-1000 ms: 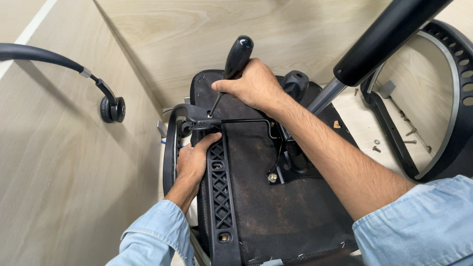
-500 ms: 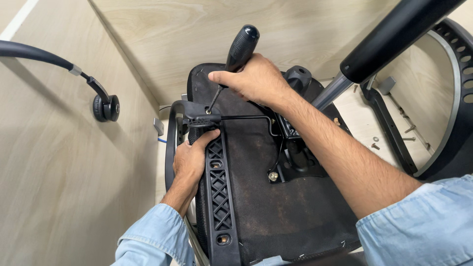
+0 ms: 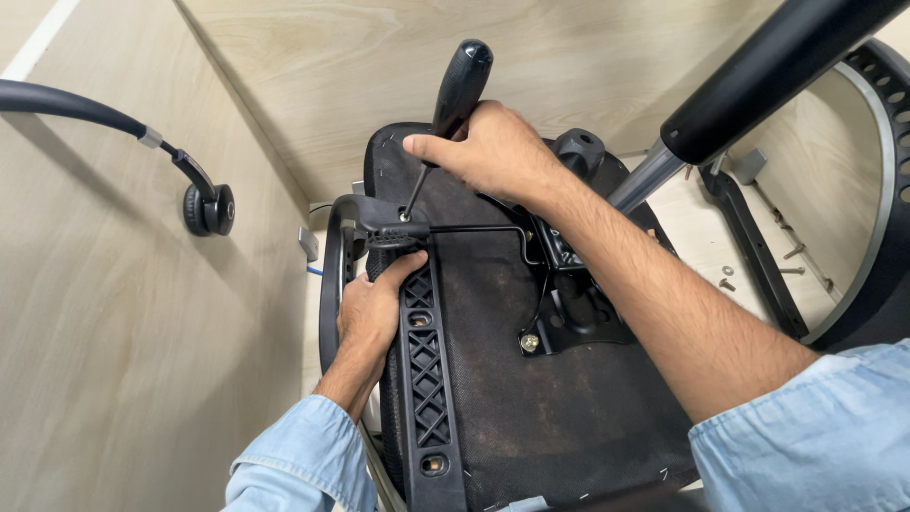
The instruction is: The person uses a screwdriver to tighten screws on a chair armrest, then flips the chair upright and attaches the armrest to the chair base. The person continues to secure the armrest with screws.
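An office chair seat (image 3: 559, 408) lies upside down, its black fabric underside facing me. My right hand (image 3: 493, 152) grips a black-handled screwdriver (image 3: 460, 81), whose tip meets a screw at the top of the black armrest bracket (image 3: 427, 379). My left hand (image 3: 372, 308) clasps the left side of that bracket and the curved armrest (image 3: 332, 275) beside it. A black tilt mechanism (image 3: 569, 284) with a thin lever rod sits at the seat's middle, under my right forearm.
The chair's gas cylinder (image 3: 758, 71) slants across the top right. A black backrest frame (image 3: 877, 209) stands at right, with loose screws (image 3: 725, 277) on the floor beside it. A chair leg with a caster (image 3: 209, 209) reaches in from the left. Wooden walls enclose the corner.
The screwdriver handle has tilted slightly more upright and my right hand has shifted a little on it. My left hand stays on the bracket.
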